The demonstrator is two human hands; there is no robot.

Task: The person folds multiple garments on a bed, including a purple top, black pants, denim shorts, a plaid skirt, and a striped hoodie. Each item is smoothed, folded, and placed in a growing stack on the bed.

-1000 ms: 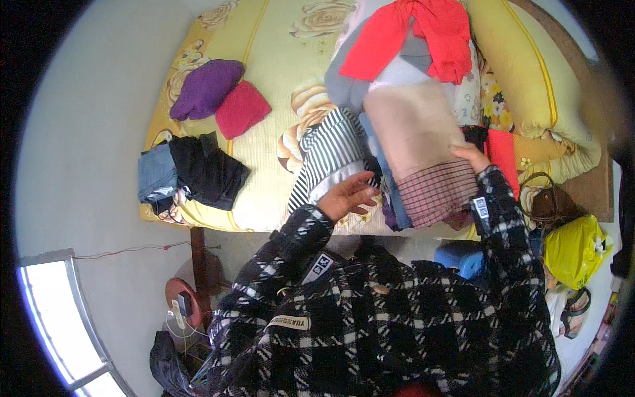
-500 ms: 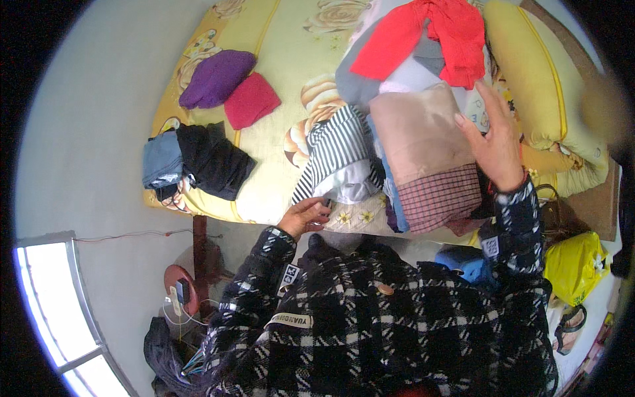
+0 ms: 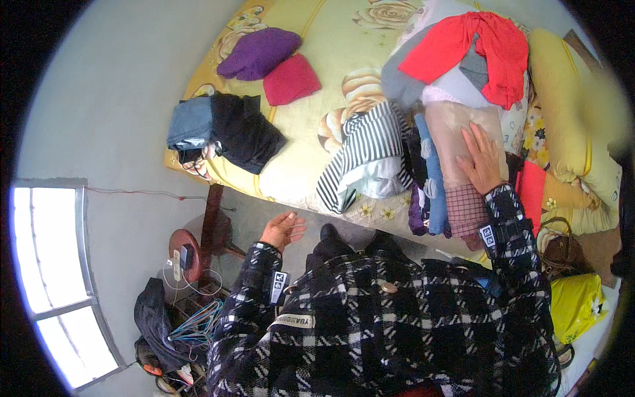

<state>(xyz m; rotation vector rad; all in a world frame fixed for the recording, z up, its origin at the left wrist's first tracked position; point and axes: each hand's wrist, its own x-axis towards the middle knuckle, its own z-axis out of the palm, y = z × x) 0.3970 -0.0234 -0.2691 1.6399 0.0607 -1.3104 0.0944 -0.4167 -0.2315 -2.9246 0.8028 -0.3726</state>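
Note:
My right hand (image 3: 481, 160) lies flat with its fingers stretched on a folded pale pink garment (image 3: 456, 129), whose near end is a dark red checked cloth (image 3: 467, 205). Just left of that are a rolled or narrowly folded blue garment (image 3: 434, 188) and a dark purple one (image 3: 417, 215). A black-and-white striped garment (image 3: 374, 142) with a white part sits further left on the bed. Off the bed's near edge, my left hand (image 3: 283, 230) hovers holding nothing, fingers loosely apart. Beyond the pink garment, a bright red garment (image 3: 506, 59) rests on grey and white cloth.
Purple (image 3: 259, 54) and crimson (image 3: 291, 79) folded pieces lie at the far left of the bed, near black trousers (image 3: 245, 135) and blue denim (image 3: 190, 122). A yellow bolster (image 3: 562, 99) borders the right. Below it are a brown handbag (image 3: 562, 251) and yellow bag (image 3: 575, 304).
My left hand has drawn back from the striped garment to off the bed edge. My right hand has come down onto the pink garment, which now looks narrower. The whole view has shifted.

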